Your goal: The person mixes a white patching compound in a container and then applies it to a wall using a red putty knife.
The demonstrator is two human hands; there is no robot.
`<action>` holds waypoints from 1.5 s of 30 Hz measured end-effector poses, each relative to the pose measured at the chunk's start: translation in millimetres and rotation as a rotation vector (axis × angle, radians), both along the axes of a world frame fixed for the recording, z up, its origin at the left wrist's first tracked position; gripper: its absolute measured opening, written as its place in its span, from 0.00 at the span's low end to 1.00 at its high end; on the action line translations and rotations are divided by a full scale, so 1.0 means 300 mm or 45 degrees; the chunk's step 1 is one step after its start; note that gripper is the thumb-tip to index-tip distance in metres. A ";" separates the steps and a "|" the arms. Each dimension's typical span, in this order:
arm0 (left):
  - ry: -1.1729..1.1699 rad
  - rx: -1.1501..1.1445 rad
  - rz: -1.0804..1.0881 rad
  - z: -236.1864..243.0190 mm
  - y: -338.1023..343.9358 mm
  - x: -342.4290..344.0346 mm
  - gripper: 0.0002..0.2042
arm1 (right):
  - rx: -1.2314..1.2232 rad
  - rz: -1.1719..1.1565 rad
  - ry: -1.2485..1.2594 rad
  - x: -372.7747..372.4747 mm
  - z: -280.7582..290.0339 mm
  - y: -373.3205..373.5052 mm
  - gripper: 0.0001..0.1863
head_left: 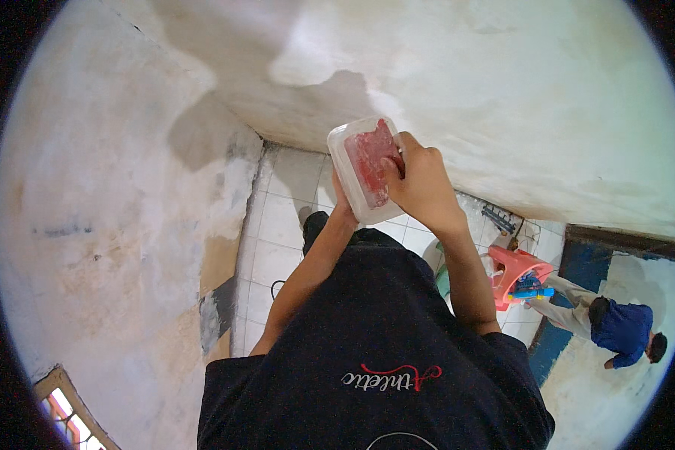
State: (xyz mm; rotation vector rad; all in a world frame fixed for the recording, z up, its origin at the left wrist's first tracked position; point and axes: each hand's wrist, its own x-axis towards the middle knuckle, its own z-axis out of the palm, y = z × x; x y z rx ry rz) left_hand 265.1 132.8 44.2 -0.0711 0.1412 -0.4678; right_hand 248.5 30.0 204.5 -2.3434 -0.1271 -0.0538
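Observation:
A clear plastic tub [338, 154] with rounded corners is held up in front of my chest, its open side facing up. My left hand [343, 199] supports it from the left and below; most of its fingers are hidden behind the tub. In my right hand [421, 180] is a red flat scraper [369, 161], smeared with whitish paste and lying over the tub's opening. The thumb presses on the scraper's face, while the other fingers curl behind its right edge. How much paste the tub contains is hard to see.
Patchy whitish walls [112, 187] meet in a corner ahead. Below is a white tiled floor [277, 214]. On the right stands a pink plastic stool [506, 266] bearing blue items [531, 291]. Beyond it is another person [624, 328] in blue. A barred window [71, 412] sits lower left.

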 end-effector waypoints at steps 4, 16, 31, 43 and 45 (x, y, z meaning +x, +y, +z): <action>-0.060 -0.129 0.005 -0.047 -0.011 0.026 0.33 | -0.127 0.018 0.073 0.013 -0.013 0.017 0.11; -0.333 0.468 0.183 -0.099 -0.049 0.052 0.31 | -0.063 -0.075 -0.020 0.034 0.091 -0.023 0.10; -0.110 0.205 0.056 -0.020 -0.051 0.053 0.36 | -0.097 -0.072 0.026 0.062 0.021 -0.043 0.09; -0.061 0.195 0.004 -0.068 -0.051 0.059 0.35 | -0.175 -0.020 -0.106 0.058 0.084 -0.154 0.07; -0.067 0.200 0.021 -0.055 -0.052 0.051 0.35 | -0.196 -0.020 -0.083 0.037 0.062 -0.144 0.07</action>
